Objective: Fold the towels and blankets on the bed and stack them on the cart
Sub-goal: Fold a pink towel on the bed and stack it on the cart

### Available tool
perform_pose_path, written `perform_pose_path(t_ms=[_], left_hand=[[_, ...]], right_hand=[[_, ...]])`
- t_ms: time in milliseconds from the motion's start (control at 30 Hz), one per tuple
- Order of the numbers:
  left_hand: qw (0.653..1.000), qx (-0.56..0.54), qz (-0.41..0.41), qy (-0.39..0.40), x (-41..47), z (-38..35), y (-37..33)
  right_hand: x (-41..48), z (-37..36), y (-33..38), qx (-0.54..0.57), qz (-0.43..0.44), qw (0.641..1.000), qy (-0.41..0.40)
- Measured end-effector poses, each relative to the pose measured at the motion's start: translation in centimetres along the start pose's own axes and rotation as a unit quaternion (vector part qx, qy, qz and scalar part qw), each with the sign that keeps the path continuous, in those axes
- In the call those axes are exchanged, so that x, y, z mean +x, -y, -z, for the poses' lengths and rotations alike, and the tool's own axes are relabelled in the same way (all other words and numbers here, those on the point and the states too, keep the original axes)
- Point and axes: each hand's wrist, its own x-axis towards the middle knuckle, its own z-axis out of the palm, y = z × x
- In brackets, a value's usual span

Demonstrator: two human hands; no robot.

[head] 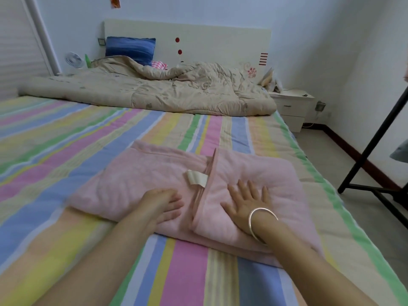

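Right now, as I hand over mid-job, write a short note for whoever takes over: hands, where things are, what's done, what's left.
Left hand: open, resting on the left part of the pink terry blanket, beside the fold edge.
Right hand: open and flat, pressing the folded-over right flap.
The pink blanket lies partly folded on the striped bed sheet, with its white label showing at the seam.
The beige quilted comforter lies crumpled and unfolded near the headboard.
Done: first folds of the pink blanket.
Left: finish it, fold the comforter, stack both on the cart, which is not plainly in view.
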Motion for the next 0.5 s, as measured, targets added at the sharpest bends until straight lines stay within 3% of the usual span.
perform_pose_path(t_ms=[67, 233, 500], left_hand=[[0.998, -0.047, 0.036, 0.004, -0.7, 3.2, 0.1], [0.998, -0.023, 0.049, -0.042, -2.0, 8.2, 1.5], [0.969, -0.158, -0.014, -0.189, -1.0, 11.7, -0.2]], right_hand=[[0.6, 1.0, 0.8, 0.007, -0.020, 1.000, 0.007], [1.2, 2.4, 6.1, 0.117, -0.017, 0.991, -0.069], [2.4, -1.2, 9.7, 0.006, -0.014, 0.998, -0.068]])
